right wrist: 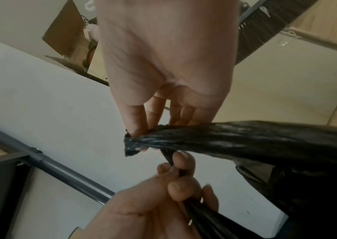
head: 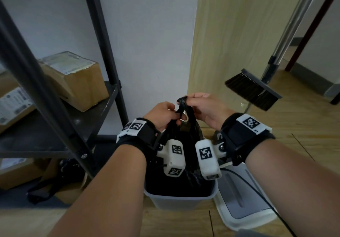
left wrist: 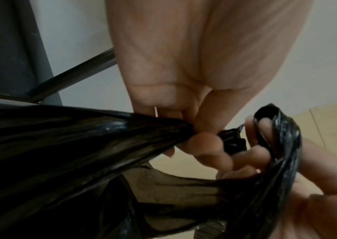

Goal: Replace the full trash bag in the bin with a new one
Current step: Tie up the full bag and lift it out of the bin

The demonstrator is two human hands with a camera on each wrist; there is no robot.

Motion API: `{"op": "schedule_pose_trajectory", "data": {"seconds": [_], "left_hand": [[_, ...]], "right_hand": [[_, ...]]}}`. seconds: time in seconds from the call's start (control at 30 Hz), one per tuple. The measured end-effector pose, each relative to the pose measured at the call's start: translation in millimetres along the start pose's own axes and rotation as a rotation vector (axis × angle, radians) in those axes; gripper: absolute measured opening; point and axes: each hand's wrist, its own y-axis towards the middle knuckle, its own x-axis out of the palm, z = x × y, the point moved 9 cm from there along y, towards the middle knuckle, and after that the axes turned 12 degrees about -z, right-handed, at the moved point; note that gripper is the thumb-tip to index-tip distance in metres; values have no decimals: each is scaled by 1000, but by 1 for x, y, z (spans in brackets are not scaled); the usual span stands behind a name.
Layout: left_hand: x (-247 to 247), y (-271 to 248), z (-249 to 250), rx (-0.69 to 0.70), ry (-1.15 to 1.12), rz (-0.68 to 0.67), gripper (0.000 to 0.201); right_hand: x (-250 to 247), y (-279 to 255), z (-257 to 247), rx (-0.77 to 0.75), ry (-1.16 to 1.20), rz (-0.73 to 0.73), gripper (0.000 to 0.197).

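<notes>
At far left a dark metal shelf (head: 55, 137) carries cardboard boxes (head: 77, 78), one of them tilted on its edge, and more boxes sit on the floor under it. Just right of the shelf's rear post, the left hand (head: 163, 117) has its fingers curled around one gathered strand of the black trash bag (head: 184, 135), pinching it between thumb and fingertips; the left wrist view shows that strand drawn taut into the fist. The bag stands in the grey bin (head: 180, 198) on the wooden floor, its body still down inside the rim and its top pulled up into two twisted strands that cross between the two hands. The right hand (head: 206, 110) grips the other strand, thumb and fingers closed on its crumpled end, which pokes out above the knuckles. Through a thin stretch of plastic in the left wrist view, something brownish shows inside. Beside the bin on the right lies a white and grey lid (head: 242, 198) flat on the floor. Further right a broom (head: 253, 91) leans by a pale wood panel, its dark bristles raised above the floor.
</notes>
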Motion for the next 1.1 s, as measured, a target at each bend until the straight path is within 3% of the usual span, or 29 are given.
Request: {"op": "schedule_pose_trajectory", "data": {"seconds": [0.27,0.4,0.57,0.67,0.77,0.93,1.1], "left_hand": [[7,1,-9,-19,8,-58,36],[5,-3,-21,-55,143,-108,43],[-2,-9,-36,-183,323,-113,38],[-6,-12,-29,-178,458,-70,33],[-5,-10,-20,-147,547,-41,32],[-5,-3,-23,-103,583,-7,33],[1,1,-27,-55,565,-7,36]], "right_hand": [[-5,5,11,28,34,57,13],[-20,6,21,62,35,158,24],[-38,5,50,212,-14,269,20],[-41,5,69,340,-101,236,9],[-45,7,82,440,-224,198,27],[-42,8,82,492,-418,145,32],[-40,12,87,552,-615,49,8]]}}
